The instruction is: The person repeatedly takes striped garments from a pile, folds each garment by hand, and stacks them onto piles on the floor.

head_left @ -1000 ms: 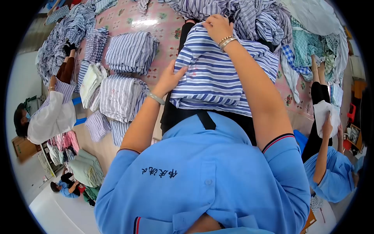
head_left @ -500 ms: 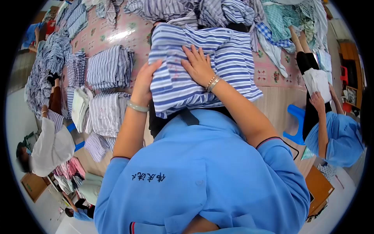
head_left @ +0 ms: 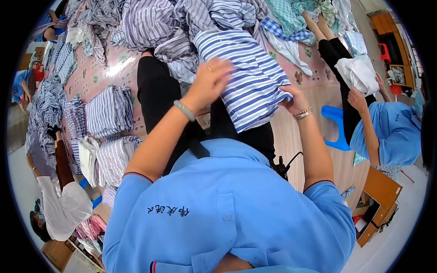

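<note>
A folded blue-and-white striped shirt [head_left: 248,75] lies slanted over my lap and the table edge. My right hand [head_left: 293,98], with bracelets at its wrist, is closed on the shirt's lower right corner, thumb on top. At the shirt's left edge is my left hand [head_left: 209,82], wearing a ring and a bangle. Its fingers are blurred but look loosely stretched out, with nothing in them. Whether it touches the cloth I cannot tell.
Folded striped clothes [head_left: 109,111] stand in stacks on the left, beside folded white cloth [head_left: 88,159]. Loose striped garments [head_left: 150,25] heap up ahead on the pink flowered table cover [head_left: 123,73]. At right a co-worker [head_left: 387,132] handles white cloth [head_left: 357,75] near a blue stool [head_left: 334,129].
The shirt has turned clockwise and looks narrower. My right hand has gone from lying flat on it to gripping its corner. My left hand has moved up and right, off its left side.
</note>
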Available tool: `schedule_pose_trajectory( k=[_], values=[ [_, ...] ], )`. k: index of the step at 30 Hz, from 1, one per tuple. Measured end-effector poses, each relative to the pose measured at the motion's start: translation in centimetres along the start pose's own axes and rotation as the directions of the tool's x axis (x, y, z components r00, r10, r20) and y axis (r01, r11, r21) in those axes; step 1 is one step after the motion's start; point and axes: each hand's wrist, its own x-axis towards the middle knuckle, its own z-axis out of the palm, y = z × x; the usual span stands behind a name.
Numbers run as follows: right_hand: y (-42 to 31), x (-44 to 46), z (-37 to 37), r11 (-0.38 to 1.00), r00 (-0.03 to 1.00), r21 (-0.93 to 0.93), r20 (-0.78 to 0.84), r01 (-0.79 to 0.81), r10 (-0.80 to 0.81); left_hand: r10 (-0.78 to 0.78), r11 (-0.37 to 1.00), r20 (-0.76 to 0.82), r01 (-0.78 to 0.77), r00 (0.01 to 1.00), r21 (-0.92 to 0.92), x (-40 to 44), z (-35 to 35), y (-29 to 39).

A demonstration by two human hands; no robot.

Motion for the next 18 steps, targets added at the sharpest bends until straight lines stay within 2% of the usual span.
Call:
schedule_pose_trajectory(
  k=[1, 2, 3, 4, 5, 7, 8, 9, 10, 11, 12, 13, 14, 15, 16, 17, 18],
  values=[
    [-0.3, -0.6, -0.4, 1.000, 1.000, 0.011, -0.003, -0.013, 0.013, -0.047, 0.999, -0.109, 0.044, 0.993, -0.030, 1.1, -0.4, -0.3],
    [-0.9, -1.3, -0.8, 0.996, 0.996, 0.034, 0.044, 0.076, -0.078, -0.084, 0.988, -0.214, 0.109, 0.973, 0.107, 1.9, 0.0, -2.0],
    [-1.3, -1.7, -1.1, 0.983, 0.980, 0.058, 0.087, 0.175, -0.180, -0.141, 0.988, -0.272, 0.153, 0.952, 0.021, 2.6, 0.9, -4.5],
    [-1.0, -1.9, -1.3, 0.981, 0.979, 0.064, 0.083, 0.182, -0.187, -0.201, 0.980, -0.327, 0.189, 0.923, -0.068, 3.4, 1.4, -6.6],
    [-0.1, -2.0, -1.5, 0.988, 0.989, 0.049, 0.028, 0.144, -0.145, -0.193, 0.981, -0.322, 0.182, 0.927, -0.067, 4.3, 1.3, -7.4],
    [3.2, -1.2, -2.8, 1.000, 0.998, 0.005, -0.053, 0.020, -0.019, -0.489, 0.854, -0.032, 0.471, 0.872, -0.224, 5.3, 1.2, -8.3],
    [5.3, -0.4, -3.3, 0.995, 0.997, -0.077, -0.050, -0.066, 0.063, -0.482, 0.857, -0.028, 0.465, 0.876, -0.223, 5.9, 1.2, -8.8],
    [5.6, -1.0, -2.5, 0.977, 0.968, -0.007, -0.140, -0.212, 0.208, -0.536, 0.810, 0.005, 0.515, 0.844, -0.281, 6.4, 1.2, -9.4],
    [5.5, -1.3, -1.6, 0.958, 0.941, 0.034, -0.179, -0.284, 0.286, -0.588, 0.753, 0.043, 0.566, 0.808, -0.334, 6.9, 1.1, -9.6],
    [5.5, -1.5, -0.6, 0.933, 0.907, 0.081, -0.216, -0.351, 0.361, -0.632, 0.719, 0.013, 0.592, 0.775, -0.363, 7.2, 1.2, -9.7],
    [5.6, -1.6, -0.2, 0.925, 0.926, 0.152, -0.102, -0.347, 0.364, -0.650, 0.718, -0.025, 0.603, 0.760, -0.346, 7.6, 1.3, -9.4],
    [5.8, -1.7, 0.1, 0.911, 0.935, 0.219, 0.012, -0.349, 0.355, -0.691, 0.612, 0.116, 0.663, 0.713, -0.431, 8.0, 1.0, -8.6],
    [6.1, -0.7, 0.3, 0.948, 0.986, 0.273, 0.085, -0.164, 0.146, -0.706, 0.490, 0.256, 0.716, 0.661, -0.497, 8.4, 0.6, -7.8],
    [6.6, 1.0, -0.2, 0.957, 0.999, 0.286, 0.041, -0.046, 0.036, -0.690, 0.467, 0.287, 0.711, 0.665, -0.525, 8.5, 0.4, -7.6],
    [6.1, 2.2, -0.1, 0.954, 0.997, 0.291, 0.003, 0.075, -0.079, -0.643, 0.619, 0.178, 0.642, 0.745, -0.453, 8.6, -0.4, -7.5],
    [5.4, 3.0, -0.1, 0.956, 0.996, 0.282, 0.017, 0.076, -0.084, -0.597, 0.718, 0.064, 0.568, 0.800, -0.402, 8.4, -1.7, -7.5],
    [3.5, 3.0, 1.0, 0.941, 0.986, 0.297, -0.009, 0.160, -0.165, -0.539, 0.803, -0.048, 0.495, 0.841, -0.332, 7.9, -3.9, -6.3]
  ],
)
